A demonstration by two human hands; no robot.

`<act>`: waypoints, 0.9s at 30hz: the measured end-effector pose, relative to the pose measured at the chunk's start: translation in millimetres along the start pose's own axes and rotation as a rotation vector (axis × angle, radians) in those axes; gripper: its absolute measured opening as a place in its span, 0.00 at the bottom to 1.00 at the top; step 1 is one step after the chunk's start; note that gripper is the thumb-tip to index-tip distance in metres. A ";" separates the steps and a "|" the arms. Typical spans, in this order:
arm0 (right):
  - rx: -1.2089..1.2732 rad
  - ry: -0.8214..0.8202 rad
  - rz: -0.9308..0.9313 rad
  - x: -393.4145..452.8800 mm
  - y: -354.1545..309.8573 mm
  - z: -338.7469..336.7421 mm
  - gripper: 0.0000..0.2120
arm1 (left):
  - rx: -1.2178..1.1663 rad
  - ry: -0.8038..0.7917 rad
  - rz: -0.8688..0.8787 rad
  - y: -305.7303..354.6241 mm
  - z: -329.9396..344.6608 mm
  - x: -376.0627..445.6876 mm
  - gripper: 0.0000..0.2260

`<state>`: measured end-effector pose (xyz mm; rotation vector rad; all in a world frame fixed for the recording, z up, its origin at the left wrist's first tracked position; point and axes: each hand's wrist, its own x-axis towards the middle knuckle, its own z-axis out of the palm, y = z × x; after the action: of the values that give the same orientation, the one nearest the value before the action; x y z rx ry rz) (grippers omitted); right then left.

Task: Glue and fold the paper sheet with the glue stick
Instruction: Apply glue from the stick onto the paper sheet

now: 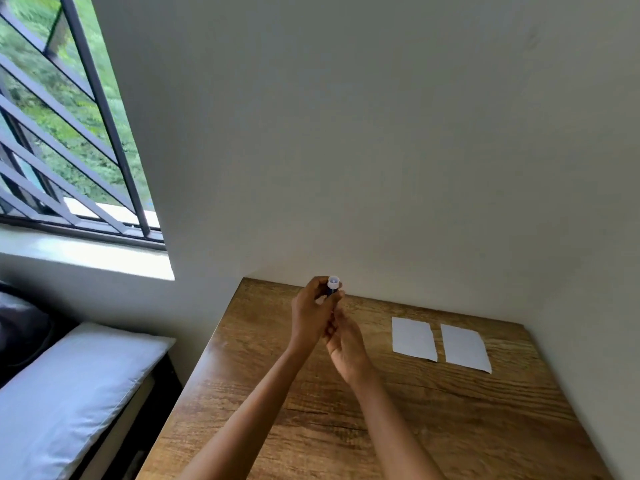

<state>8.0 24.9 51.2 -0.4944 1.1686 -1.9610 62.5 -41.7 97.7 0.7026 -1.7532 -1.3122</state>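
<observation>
A small glue stick with a blue body and a white end is held upright above the back of the wooden table. My left hand grips its upper part with the fingertips. My right hand is curled just below it, around the lower part, which is hidden by the fingers. Two white paper sheets lie flat side by side to the right: the left sheet and the right sheet, both untouched.
A plain wall stands right behind the table and along its right side. A bed with a white pillow lies to the left below a barred window.
</observation>
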 end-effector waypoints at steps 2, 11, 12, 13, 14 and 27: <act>0.125 -0.021 -0.015 -8.2 -7.9 6.4 0.12 | -0.016 -0.001 0.015 12.6 -4.3 -2.5 0.08; 0.253 -0.163 0.017 -38.5 -41.8 40.0 0.16 | -0.124 0.002 0.102 56.9 -29.4 -22.2 0.04; 0.235 -0.149 0.016 -42.2 -46.6 44.4 0.17 | -0.104 -0.035 0.160 61.0 -32.8 -24.3 0.04; 0.202 -0.118 0.029 -46.0 -51.2 49.0 0.17 | -0.092 -0.070 0.206 64.8 -36.2 -26.0 0.05; 0.166 -0.080 0.069 -47.7 -54.4 52.9 0.19 | -0.087 -0.106 0.232 68.1 -39.1 -27.0 0.05; 0.286 -0.149 -0.050 -88.1 -45.5 70.0 0.17 | -0.286 -0.231 0.227 84.7 -63.8 -52.4 0.07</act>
<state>89.3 67.2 130.8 -0.5122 0.7745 -2.0532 147.3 -5.1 171.7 0.1920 -1.7168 -1.4890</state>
